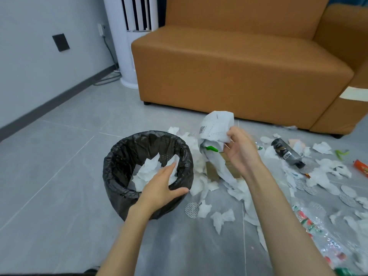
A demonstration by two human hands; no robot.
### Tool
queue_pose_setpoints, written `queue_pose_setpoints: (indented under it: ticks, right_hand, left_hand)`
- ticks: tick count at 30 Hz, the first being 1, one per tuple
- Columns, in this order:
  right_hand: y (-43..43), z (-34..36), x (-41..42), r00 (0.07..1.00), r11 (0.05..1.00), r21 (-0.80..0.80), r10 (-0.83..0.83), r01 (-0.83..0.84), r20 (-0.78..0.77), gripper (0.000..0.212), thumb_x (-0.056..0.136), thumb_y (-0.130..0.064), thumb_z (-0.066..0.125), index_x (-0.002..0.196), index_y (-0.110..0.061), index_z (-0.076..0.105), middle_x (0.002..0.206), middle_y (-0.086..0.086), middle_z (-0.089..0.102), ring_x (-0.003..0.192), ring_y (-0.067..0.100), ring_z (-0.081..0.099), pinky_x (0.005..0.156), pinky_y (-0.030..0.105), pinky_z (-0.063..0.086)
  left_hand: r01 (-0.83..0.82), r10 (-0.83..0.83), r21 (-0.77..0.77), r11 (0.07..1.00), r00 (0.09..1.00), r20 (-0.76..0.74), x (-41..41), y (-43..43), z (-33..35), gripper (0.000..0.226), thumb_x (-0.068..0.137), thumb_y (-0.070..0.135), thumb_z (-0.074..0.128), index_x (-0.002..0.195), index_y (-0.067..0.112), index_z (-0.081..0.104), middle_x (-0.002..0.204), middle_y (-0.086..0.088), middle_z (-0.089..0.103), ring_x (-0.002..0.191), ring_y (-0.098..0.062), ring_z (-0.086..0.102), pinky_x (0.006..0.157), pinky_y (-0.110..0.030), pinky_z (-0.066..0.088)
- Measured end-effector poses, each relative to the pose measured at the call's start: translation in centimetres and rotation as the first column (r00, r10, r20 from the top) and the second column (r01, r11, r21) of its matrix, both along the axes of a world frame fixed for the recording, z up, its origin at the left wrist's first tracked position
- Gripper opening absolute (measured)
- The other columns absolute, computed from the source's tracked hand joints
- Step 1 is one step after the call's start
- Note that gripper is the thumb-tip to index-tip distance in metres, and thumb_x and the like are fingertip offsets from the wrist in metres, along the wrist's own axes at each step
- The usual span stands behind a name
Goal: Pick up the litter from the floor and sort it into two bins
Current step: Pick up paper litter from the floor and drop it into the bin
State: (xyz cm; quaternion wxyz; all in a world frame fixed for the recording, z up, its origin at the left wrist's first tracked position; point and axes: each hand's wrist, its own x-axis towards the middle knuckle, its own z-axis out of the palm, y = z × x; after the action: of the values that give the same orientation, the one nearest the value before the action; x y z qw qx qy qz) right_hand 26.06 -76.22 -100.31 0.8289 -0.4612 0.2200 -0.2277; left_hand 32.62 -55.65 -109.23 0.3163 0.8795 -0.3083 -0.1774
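A round bin with a black liner (119, 156) stands on the floor at centre left, with white tissues (148, 171) inside. My left hand (161, 188) reaches over its near rim, fingers straight, thumb outside the rim. My right hand (241, 150) pinches a crumpled white paper bag with print and a green mark (216, 126), held up above a brown cardboard box (213, 172). Torn white tissue scraps (222, 217) lie across the floor to the right.
An orange sofa (239, 62) fills the back. A white tower fan (129, 36) stands by the wall. On the floor at right lie a dark bottle (286, 153), round foil seals (192, 210), a crushed clear plastic wrapper (318, 236) and an orange-red packet (361, 166).
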Motion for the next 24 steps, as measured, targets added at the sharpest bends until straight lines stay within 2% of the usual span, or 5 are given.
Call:
queue_pose_setpoints:
  ticks: [4, 8, 13, 17, 24]
  right_hand:
    - [1.2, 1.7, -0.6, 0.988, 0.981, -0.126, 0.153, -0.148, 0.027, 0.026, 0.089, 0.007, 0.041, 0.077, -0.015, 0.049, 0.065, -0.004, 0.055, 0.055, 0.007, 0.051, 0.051, 0.02, 0.043]
    - [2.4, 2.3, -0.3, 0.961, 0.94, -0.199, 0.278, -0.275, -0.017, 0.027, 0.089, 0.011, 0.041, 0.085, -0.013, 0.052, 0.068, -0.002, 0.058, 0.057, 0.007, 0.054, 0.052, 0.02, 0.046]
    - [4.1, 2.0, 0.4, 0.922, 0.893, -0.233, 0.384, -0.385, -0.054, 0.025, 0.09, 0.011, 0.043, 0.096, -0.01, 0.057, 0.084, 0.004, 0.064, 0.074, 0.01, 0.059, 0.07, 0.023, 0.05]
    - [5.6, 1.5, 1.0, 0.872, 0.815, -0.31, 0.463, -0.489, -0.16, 0.026, 0.091, 0.007, 0.047, 0.104, -0.012, 0.058, 0.096, 0.007, 0.067, 0.089, 0.015, 0.062, 0.086, 0.028, 0.049]
    - [7.2, 0.8, 1.3, 0.933, 0.777, -0.52, 0.261, -0.355, -0.248, 0.023, 0.085, 0.001, 0.064, 0.105, -0.01, 0.068, 0.088, 0.005, 0.07, 0.07, 0.005, 0.067, 0.063, 0.012, 0.051]
  left_hand:
    - [-0.15, 0.017, -0.389, 0.909, 0.945, -0.326, -0.5, -1.4, 4.1, 0.088, 0.076, 0.043, 0.07, 0.148, 0.032, 0.02, 0.149, 0.009, 0.035, 0.135, -0.005, 0.034, 0.107, -0.021, 0.028]
    - [-0.278, -0.025, -0.557, 0.783, 0.88, -0.475, 0.2, -0.5, 7.7, 0.08, 0.073, 0.058, 0.059, 0.144, 0.033, 0.031, 0.135, 0.01, 0.054, 0.121, -0.002, 0.051, 0.108, -0.028, 0.037]
    - [-0.314, -0.013, -0.58, 0.752, 0.872, -0.489, 0.9, 1.2, 8.8, 0.076, 0.071, 0.052, 0.064, 0.14, 0.028, 0.042, 0.119, 0.011, 0.064, 0.112, -0.005, 0.06, 0.102, -0.032, 0.045]
    - [-0.302, -0.038, -0.597, 0.743, 0.872, -0.488, 0.7, 1.6, 8.6, 0.042, 0.086, 0.024, 0.064, 0.127, 0.024, 0.055, 0.108, 0.006, 0.071, 0.101, -0.007, 0.066, 0.082, -0.021, 0.054]
    - [-0.35, 0.094, -0.553, 0.756, 0.894, -0.437, 1.8, 2.5, 7.2, 0.028, 0.086, 0.013, 0.066, 0.113, 0.021, 0.063, 0.1, 0.0, 0.073, 0.095, -0.015, 0.069, 0.085, -0.035, 0.056]
